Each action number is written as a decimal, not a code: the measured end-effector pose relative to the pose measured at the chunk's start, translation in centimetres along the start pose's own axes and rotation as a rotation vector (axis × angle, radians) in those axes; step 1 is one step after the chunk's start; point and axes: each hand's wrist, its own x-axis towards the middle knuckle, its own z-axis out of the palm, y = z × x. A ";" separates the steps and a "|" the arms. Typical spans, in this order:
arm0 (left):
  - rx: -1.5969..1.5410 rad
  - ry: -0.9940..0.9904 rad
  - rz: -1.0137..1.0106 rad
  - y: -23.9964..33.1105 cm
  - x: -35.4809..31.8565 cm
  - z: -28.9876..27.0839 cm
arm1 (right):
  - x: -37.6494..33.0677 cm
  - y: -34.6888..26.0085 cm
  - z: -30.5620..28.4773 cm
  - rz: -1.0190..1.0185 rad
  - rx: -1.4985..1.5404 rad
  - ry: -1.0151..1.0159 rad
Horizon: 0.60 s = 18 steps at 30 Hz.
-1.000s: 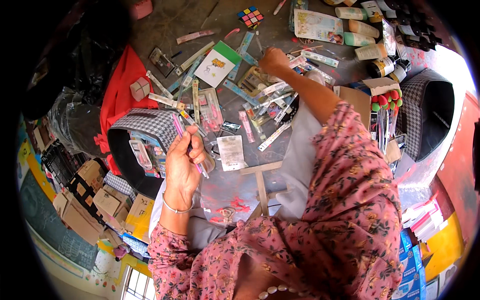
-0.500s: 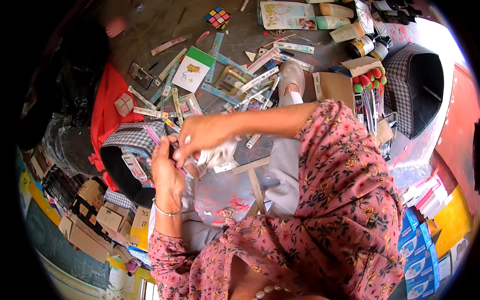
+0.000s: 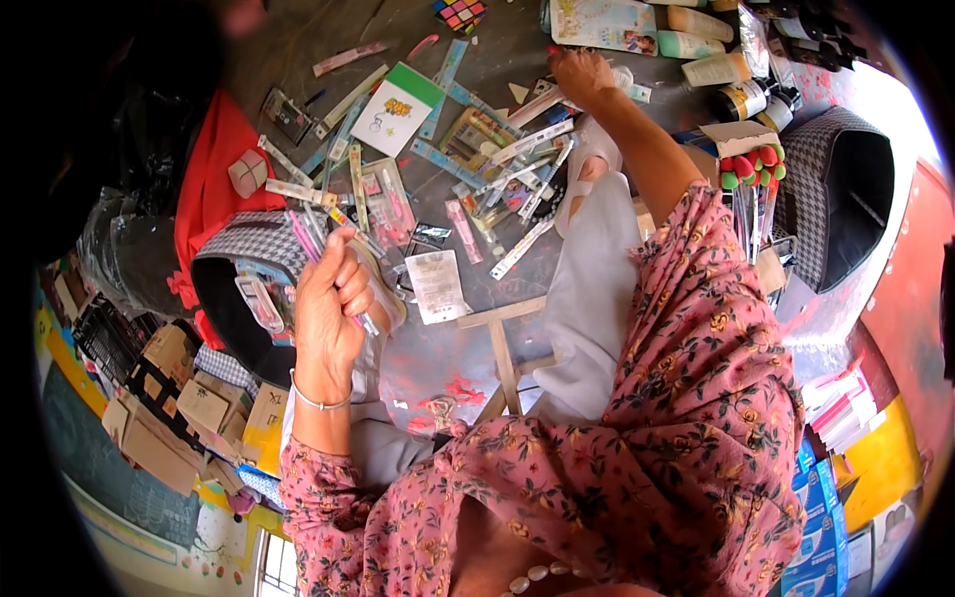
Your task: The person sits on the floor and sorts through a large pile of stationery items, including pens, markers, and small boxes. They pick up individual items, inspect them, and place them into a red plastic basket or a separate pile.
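My left hand (image 3: 334, 303) is closed around a small bunch of slim pens (image 3: 306, 237), whose pink and purple ends stick out above the fist. Below the fist their other ends show. Far out, my right hand (image 3: 585, 78) reaches down to the floor, fingers bent and their tips hidden; what they hold, if anything, cannot be made out. It is beside a flat illustrated package (image 3: 602, 25). Between my feet lie several pens and rulers in clear sleeves (image 3: 524, 249), a white notepad with a green top (image 3: 400, 111) and a white printed card (image 3: 436, 286).
A houndstooth bag (image 3: 261, 242) stands open by my left knee, with packages inside; a similar bin (image 3: 846, 189) is at the right. Bottles (image 3: 718, 70) line the far right. A wooden stool frame (image 3: 504, 348) is between my legs. Cardboard boxes (image 3: 164, 438) are stacked at left.
My right hand has left my left hand and swung far out to the floor. The crumpled white item it handled is gone from there; the white card now lies flat. My left hand keeps the pens.
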 end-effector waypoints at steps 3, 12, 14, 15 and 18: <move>0.002 -0.007 0.000 0.2 -0.2 0.0 | 1.2 0.2 0.0 -0.169 -0.063 -0.019; -0.164 0.064 -0.078 0.2 0.4 -1.4 | 2.2 -4.2 -7.6 -0.069 0.280 0.289; -0.225 -0.024 -0.131 0.3 0.6 -2.6 | -0.1 -9.3 -13.8 -0.305 0.317 0.358; -0.223 0.010 -0.136 0.1 0.4 -2.2 | -1.7 -12.0 -15.7 -0.517 0.486 0.408; -0.306 -0.036 -0.180 -0.4 0.9 -2.2 | -5.1 -17.7 -18.6 -1.072 0.690 0.729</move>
